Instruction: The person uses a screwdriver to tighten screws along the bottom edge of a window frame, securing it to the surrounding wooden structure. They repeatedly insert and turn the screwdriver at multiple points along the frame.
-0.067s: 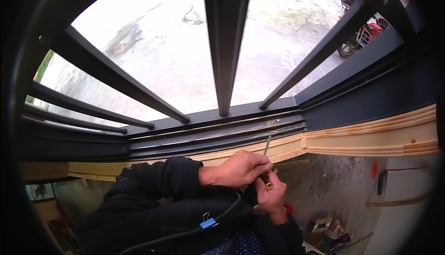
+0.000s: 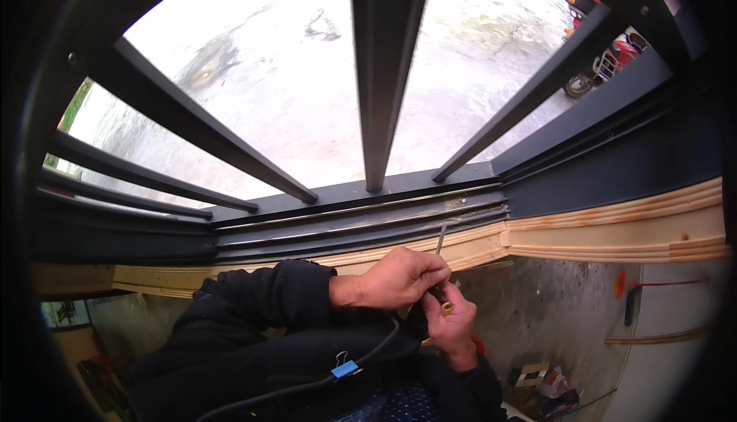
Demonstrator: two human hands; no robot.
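My left hand (image 2: 399, 278) reaches across from the left, fingers closed at the base of a thin grey metal shaft. That shaft belongs to what looks like a screwdriver (image 2: 441, 240), its tip pointing up toward the window sill. Just below, my right hand (image 2: 453, 322) is closed round its handle, whose yellow end shows between the fingers. The hands touch each other and hide most of the handle. Beyond the tip lie the dark metal window track (image 2: 361, 226) and the pale wooden trim (image 2: 468, 247); whether the tip touches the trim I cannot tell.
Dark vertical bars (image 2: 376, 84) stand across the window, with a red motorcycle (image 2: 610, 61) outside. A black cord with a blue binder clip (image 2: 345, 370) hangs over my front. Boxes and bags (image 2: 549, 383) sit low at right, near a stained wall (image 2: 537, 299).
The screwdriver's tip has shifted very slightly left. Both hands keep their hold and place, while the window scene has moved a little in view.
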